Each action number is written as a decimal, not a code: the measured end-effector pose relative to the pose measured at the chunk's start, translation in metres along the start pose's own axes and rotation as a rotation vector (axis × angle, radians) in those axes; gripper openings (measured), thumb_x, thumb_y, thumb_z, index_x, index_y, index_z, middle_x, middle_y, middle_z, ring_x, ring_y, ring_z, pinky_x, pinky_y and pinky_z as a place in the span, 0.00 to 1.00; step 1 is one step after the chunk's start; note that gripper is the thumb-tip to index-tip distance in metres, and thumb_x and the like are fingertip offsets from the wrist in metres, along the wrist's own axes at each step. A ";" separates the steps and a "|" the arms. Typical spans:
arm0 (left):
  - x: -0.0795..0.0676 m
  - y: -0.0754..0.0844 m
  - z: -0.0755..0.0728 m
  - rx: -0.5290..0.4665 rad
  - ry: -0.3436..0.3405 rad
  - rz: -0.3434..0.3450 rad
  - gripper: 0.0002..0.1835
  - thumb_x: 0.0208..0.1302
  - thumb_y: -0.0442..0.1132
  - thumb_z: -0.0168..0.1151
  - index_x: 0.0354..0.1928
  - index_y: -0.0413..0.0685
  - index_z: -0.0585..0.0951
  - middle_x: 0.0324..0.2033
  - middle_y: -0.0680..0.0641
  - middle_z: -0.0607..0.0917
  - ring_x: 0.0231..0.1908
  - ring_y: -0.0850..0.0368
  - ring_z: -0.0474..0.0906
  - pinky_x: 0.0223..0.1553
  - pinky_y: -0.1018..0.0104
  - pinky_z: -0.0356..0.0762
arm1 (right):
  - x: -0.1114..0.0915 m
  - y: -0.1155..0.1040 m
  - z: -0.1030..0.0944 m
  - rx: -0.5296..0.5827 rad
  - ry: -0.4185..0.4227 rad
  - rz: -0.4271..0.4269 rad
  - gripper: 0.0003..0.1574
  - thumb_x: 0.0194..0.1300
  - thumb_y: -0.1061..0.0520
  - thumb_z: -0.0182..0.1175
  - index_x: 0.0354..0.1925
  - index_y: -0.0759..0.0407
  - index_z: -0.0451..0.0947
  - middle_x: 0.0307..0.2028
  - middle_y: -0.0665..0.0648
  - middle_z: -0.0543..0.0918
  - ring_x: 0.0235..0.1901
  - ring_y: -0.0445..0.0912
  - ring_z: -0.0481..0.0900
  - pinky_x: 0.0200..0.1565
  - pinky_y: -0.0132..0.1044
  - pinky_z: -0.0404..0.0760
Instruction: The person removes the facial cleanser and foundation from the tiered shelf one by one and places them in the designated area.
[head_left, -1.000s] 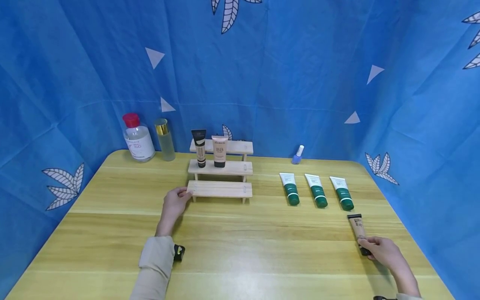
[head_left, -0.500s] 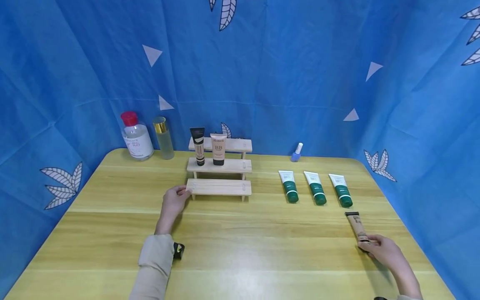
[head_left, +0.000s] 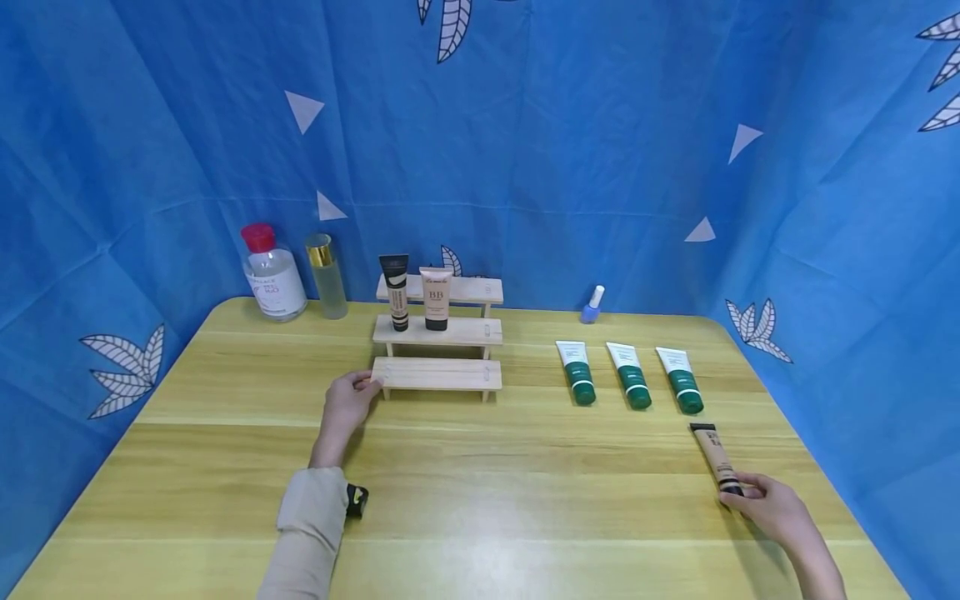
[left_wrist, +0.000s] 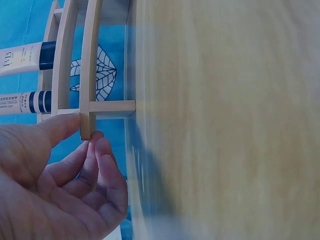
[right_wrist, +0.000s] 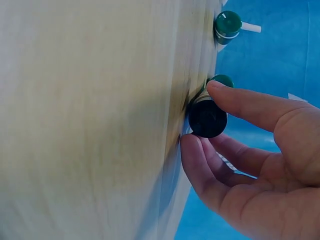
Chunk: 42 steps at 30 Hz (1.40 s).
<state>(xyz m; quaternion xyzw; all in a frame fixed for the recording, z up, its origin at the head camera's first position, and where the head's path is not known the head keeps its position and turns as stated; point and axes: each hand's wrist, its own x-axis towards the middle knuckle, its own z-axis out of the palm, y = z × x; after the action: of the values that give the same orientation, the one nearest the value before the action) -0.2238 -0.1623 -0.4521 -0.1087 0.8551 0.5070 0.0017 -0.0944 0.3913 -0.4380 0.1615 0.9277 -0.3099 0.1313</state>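
My left hand (head_left: 350, 407) pinches the left end of the lowest step of a three-step wooden display stand (head_left: 437, 374), thumb above and fingertips under the board in the left wrist view. On the middle step, a black-topped slim tube (head_left: 397, 293) and a pink BB cream tube (head_left: 436, 298) stand upright on their caps. At the table's right side my right hand (head_left: 777, 506) holds a beige cosmetic tube (head_left: 716, 458) by its black cap end (right_wrist: 208, 119), between thumb and fingertips. The tube's black crimped end points away from me.
Three green-and-white tubes (head_left: 628, 375) lie in a row beyond the right hand. Behind them stands a small purple nail polish bottle (head_left: 591, 305). A red-capped bottle (head_left: 275, 275) and a gold-capped bottle (head_left: 327, 277) stand at the back left. Blue curtain (head_left: 600, 150) surrounds the wooden table (head_left: 487, 492).
The beige tube has turned a little in my right hand, and its black bands near the cap now show. My left hand keeps its hold on the stand. The head view has shifted slightly.
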 end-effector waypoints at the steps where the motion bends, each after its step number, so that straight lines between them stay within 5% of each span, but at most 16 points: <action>1: 0.001 0.000 0.000 0.003 0.000 0.000 0.22 0.69 0.40 0.55 0.57 0.30 0.74 0.44 0.36 0.79 0.45 0.46 0.73 0.47 0.57 0.70 | 0.000 0.000 0.000 0.001 0.003 -0.001 0.53 0.57 0.40 0.66 0.59 0.82 0.61 0.44 0.78 0.75 0.44 0.63 0.75 0.37 0.41 0.73; 5: 0.002 0.001 0.000 0.005 0.005 0.005 0.22 0.68 0.40 0.55 0.57 0.30 0.74 0.42 0.37 0.79 0.43 0.48 0.73 0.45 0.60 0.70 | -0.002 0.000 -0.002 0.000 0.024 -0.017 0.50 0.57 0.42 0.66 0.59 0.81 0.62 0.45 0.78 0.75 0.44 0.63 0.75 0.35 0.39 0.72; 14: 0.003 0.002 0.001 0.005 0.005 0.012 0.22 0.68 0.40 0.55 0.57 0.30 0.74 0.41 0.39 0.79 0.42 0.49 0.72 0.44 0.61 0.69 | -0.007 -0.004 -0.006 -0.017 0.070 0.002 0.41 0.65 0.45 0.57 0.60 0.78 0.64 0.50 0.78 0.74 0.49 0.70 0.72 0.44 0.55 0.73; 20: 0.002 0.002 0.001 0.000 0.005 0.012 0.21 0.68 0.40 0.55 0.56 0.29 0.74 0.42 0.37 0.79 0.43 0.48 0.73 0.45 0.59 0.70 | -0.009 -0.013 -0.001 -0.020 0.193 -0.013 0.38 0.67 0.45 0.55 0.59 0.76 0.66 0.55 0.79 0.70 0.51 0.70 0.72 0.46 0.58 0.73; 30: -0.002 0.003 0.000 -0.003 0.001 0.004 0.22 0.68 0.40 0.55 0.57 0.29 0.74 0.43 0.36 0.79 0.44 0.47 0.73 0.45 0.59 0.70 | -0.007 -0.040 0.014 -0.005 0.441 -0.183 0.29 0.66 0.48 0.59 0.52 0.72 0.75 0.44 0.74 0.79 0.41 0.62 0.77 0.36 0.44 0.72; 38: -0.002 0.002 0.000 -0.004 0.007 0.003 0.22 0.69 0.40 0.55 0.57 0.29 0.74 0.42 0.37 0.79 0.43 0.48 0.72 0.44 0.60 0.69 | 0.004 -0.065 0.030 0.034 0.450 -0.270 0.23 0.63 0.55 0.62 0.49 0.71 0.77 0.42 0.70 0.80 0.40 0.57 0.78 0.34 0.30 0.72; 42: -0.002 0.002 0.000 0.001 0.012 0.011 0.22 0.68 0.40 0.55 0.56 0.29 0.74 0.41 0.38 0.79 0.42 0.48 0.72 0.44 0.60 0.69 | 0.007 -0.075 0.037 0.047 0.409 -0.295 0.23 0.63 0.55 0.62 0.50 0.71 0.76 0.44 0.70 0.79 0.42 0.57 0.77 0.39 0.33 0.74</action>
<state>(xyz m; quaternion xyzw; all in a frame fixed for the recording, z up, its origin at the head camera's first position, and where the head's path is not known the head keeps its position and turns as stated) -0.2225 -0.1608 -0.4498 -0.1071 0.8560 0.5057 -0.0064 -0.1243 0.3136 -0.4292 0.0870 0.9410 -0.3081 -0.1097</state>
